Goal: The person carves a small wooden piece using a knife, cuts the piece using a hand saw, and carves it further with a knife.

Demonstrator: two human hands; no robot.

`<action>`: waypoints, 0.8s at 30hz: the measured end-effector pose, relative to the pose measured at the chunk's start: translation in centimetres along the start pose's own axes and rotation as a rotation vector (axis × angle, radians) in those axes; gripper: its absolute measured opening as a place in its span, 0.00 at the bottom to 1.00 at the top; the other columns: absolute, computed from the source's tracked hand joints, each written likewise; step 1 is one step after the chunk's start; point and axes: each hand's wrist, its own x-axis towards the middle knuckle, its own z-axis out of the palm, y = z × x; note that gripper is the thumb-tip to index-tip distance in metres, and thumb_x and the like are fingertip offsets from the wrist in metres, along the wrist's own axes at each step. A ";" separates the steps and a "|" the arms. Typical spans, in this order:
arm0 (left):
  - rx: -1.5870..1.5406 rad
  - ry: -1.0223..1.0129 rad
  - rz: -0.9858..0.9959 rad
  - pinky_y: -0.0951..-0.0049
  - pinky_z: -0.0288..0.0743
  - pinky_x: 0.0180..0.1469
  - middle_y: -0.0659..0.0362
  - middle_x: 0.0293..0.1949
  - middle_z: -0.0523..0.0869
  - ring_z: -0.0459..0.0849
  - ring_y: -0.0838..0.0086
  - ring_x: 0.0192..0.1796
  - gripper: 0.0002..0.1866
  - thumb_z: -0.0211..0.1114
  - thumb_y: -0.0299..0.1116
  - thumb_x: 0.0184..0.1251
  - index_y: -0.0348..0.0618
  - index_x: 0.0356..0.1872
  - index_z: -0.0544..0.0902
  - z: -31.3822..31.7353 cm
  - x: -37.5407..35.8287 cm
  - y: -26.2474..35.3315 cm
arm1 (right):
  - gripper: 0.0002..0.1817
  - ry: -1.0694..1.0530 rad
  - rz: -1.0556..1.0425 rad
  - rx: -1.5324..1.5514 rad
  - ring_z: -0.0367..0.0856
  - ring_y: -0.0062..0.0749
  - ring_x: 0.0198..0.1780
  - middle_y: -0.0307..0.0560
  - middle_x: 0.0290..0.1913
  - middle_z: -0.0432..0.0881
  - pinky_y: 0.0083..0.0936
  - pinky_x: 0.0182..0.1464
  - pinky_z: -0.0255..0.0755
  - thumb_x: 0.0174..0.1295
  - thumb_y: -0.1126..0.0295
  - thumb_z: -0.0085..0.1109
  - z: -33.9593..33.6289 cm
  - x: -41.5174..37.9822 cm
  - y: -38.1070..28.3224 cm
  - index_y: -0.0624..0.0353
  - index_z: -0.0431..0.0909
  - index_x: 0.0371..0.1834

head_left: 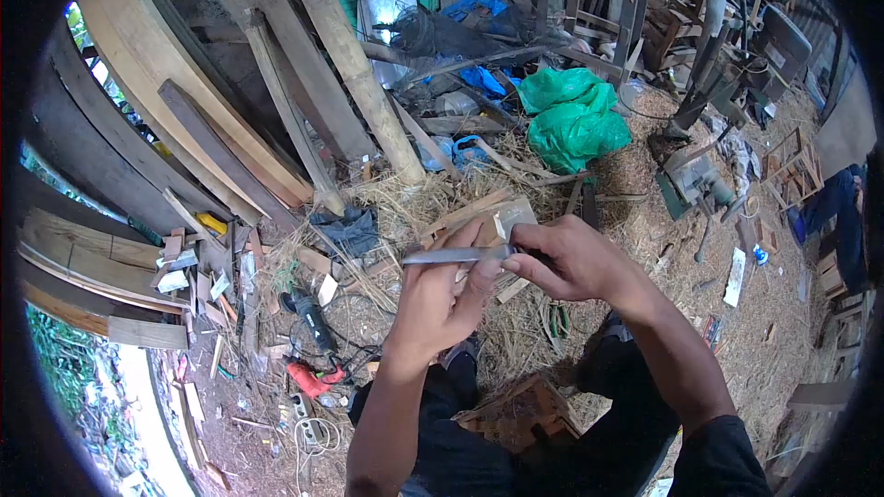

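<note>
A flat, grey metal blade (pixel 451 256) lies crosswise between my hands at the middle of the view, its narrow end pointing left. My left hand (pixel 437 299) is closed around it from below, with the thumb near the right end. From the right, my right hand (pixel 566 262) pinches that end between thumb and fingers. Whether the blade has a handle is hidden by the fingers. Just beyond the hands is a pale rectangular piece (pixel 514 217), beside light wooden boards (pixel 470 212). Below, between my legs, stands a wooden box-like piece (pixel 520 414).
On the left floor lie a dark angle grinder (pixel 313 322), a red power tool (pixel 315 379) and a power strip (pixel 308 419) with cords. Planks (pixel 175 83) lean at the left. A green plastic bag (pixel 575 120) and a machine (pixel 700 179) stand ahead. Another person's leg (pixel 836 225) shows at right.
</note>
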 end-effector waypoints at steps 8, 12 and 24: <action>0.099 0.137 0.051 0.63 0.77 0.42 0.44 0.36 0.86 0.86 0.56 0.38 0.15 0.63 0.31 0.68 0.29 0.49 0.80 0.1 -0.2 -0.7 | 0.14 0.098 -0.030 -0.147 0.77 0.55 0.22 0.52 0.18 0.75 0.43 0.24 0.67 0.66 0.57 0.58 1.5 0.7 0.4 0.57 0.74 0.32; 0.187 0.236 0.002 0.62 0.77 0.39 0.45 0.31 0.85 0.85 0.54 0.35 0.12 0.63 0.31 0.68 0.32 0.45 0.81 0.7 0.2 0.1 | 0.14 0.180 -0.017 -0.250 0.78 0.52 0.22 0.51 0.18 0.75 0.43 0.24 0.68 0.66 0.57 0.58 1.2 1.2 0.0 0.57 0.74 0.32; -0.952 0.100 -0.749 0.77 0.59 0.22 0.56 0.29 0.77 0.67 0.78 0.22 0.14 0.46 0.36 0.74 0.40 0.50 0.76 0.2 2.9 -2.7 | 0.24 -0.007 0.432 0.634 0.60 0.15 0.17 0.31 0.19 0.65 0.19 0.19 0.54 0.76 0.51 0.42 -0.9 1.4 1.2 0.60 0.73 0.29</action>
